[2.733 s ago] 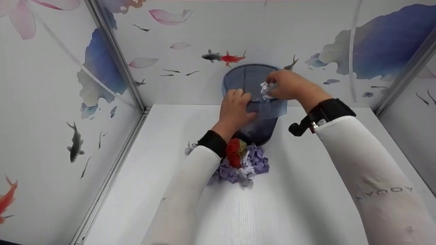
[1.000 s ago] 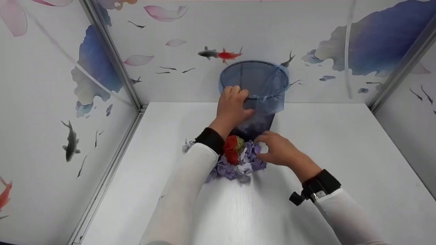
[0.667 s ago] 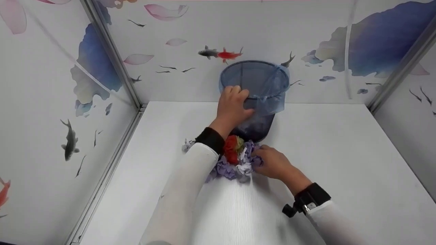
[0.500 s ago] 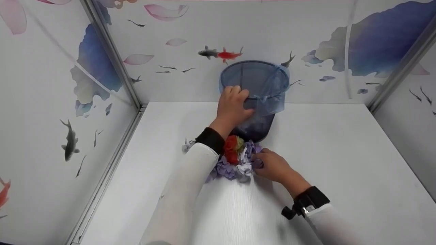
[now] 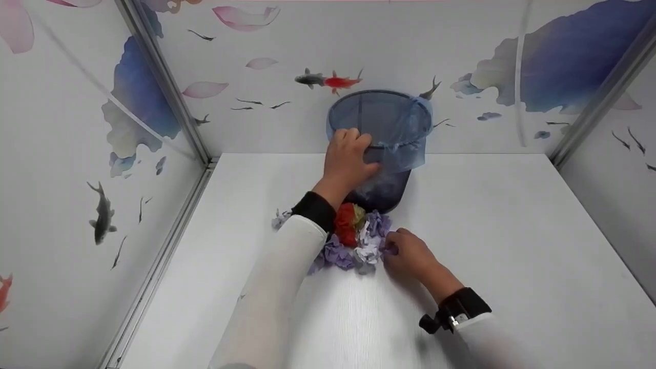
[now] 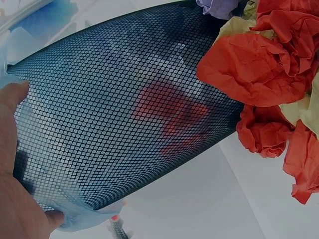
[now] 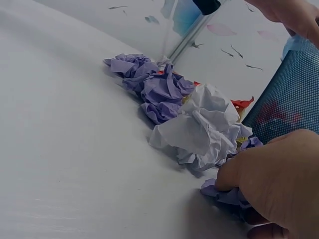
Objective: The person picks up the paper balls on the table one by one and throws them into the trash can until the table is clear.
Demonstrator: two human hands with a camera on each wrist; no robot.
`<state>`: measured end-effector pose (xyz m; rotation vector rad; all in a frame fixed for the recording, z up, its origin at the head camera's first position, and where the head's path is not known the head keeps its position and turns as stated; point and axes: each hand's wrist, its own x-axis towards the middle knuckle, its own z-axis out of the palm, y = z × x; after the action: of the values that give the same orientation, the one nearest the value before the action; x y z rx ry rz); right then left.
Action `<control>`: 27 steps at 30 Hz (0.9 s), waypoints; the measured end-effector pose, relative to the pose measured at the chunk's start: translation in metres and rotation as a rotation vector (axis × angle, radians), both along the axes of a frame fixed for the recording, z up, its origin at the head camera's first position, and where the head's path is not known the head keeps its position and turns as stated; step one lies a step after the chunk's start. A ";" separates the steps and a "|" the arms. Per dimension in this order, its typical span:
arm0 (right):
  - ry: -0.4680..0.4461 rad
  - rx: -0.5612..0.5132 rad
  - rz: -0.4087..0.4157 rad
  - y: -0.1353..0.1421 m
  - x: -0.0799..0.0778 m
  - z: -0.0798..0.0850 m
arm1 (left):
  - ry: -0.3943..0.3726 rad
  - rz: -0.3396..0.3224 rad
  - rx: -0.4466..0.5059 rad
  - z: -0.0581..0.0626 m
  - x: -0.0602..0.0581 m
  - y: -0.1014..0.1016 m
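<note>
Gripping the near rim of the bin (image 5: 382, 196) with the left hand (image 5: 344, 161), near the middle of the surface's (image 5: 492, 220) back edge | pinching crumpled purple paper (image 7: 227, 194) in the right hand (image 5: 409, 254), farther from that edge | with red paper (image 5: 345, 225) and white paper (image 5: 367, 252) heaped left of the right hand, before the bin

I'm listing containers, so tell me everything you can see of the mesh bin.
The mesh bin is dark, round-rimmed and narrower toward its base, with fine netting that looks like metal. A thin, translucent blue liner is folded over its rim. It stands upright on the white table, in front of the back panel, the left hand gripping its near rim. Red paper shows through the mesh. Crumpled paper lies at its foot; whether any touches is unclear.
</note>
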<state>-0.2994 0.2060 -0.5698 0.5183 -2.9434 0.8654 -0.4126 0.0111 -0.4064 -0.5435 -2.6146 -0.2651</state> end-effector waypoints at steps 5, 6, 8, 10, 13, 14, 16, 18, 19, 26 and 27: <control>-0.024 -0.030 -0.045 0.003 -0.002 -0.005 | -0.005 0.001 0.019 -0.001 -0.001 0.000; -0.033 -0.038 -0.052 0.003 -0.003 -0.005 | -0.006 0.001 0.020 -0.002 -0.001 0.000; -0.047 -0.054 -0.065 0.004 -0.003 -0.007 | -0.007 0.000 0.017 -0.002 -0.001 0.000; -0.055 -0.072 -0.075 0.005 -0.003 -0.009 | -0.004 -0.001 0.015 -0.002 -0.001 0.000; -0.058 -0.105 -0.081 0.007 -0.004 -0.013 | -0.001 -0.006 0.012 -0.002 -0.001 -0.001; -0.060 -0.118 -0.083 0.008 -0.005 -0.013 | 0.000 -0.008 0.012 -0.002 -0.001 -0.001; -0.064 -0.135 -0.081 0.009 -0.006 -0.014 | 0.001 -0.007 0.013 -0.001 -0.001 -0.001; -0.065 -0.147 -0.076 0.010 -0.006 -0.015 | -0.001 -0.006 0.013 -0.001 -0.001 -0.001; -0.066 -0.152 -0.073 0.011 -0.006 -0.015 | -0.002 -0.006 0.012 -0.001 -0.001 -0.001; -0.084 -0.201 -0.079 0.014 -0.009 -0.016 | 0.001 -0.011 0.013 0.000 0.001 0.000; -0.085 -0.207 -0.080 0.015 -0.010 -0.017 | 0.003 -0.011 0.012 0.001 0.001 0.000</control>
<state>-0.3099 0.2206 -0.5864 0.3579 -2.8777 1.1920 -0.4115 0.0107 -0.4057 -0.5534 -2.6063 -0.2838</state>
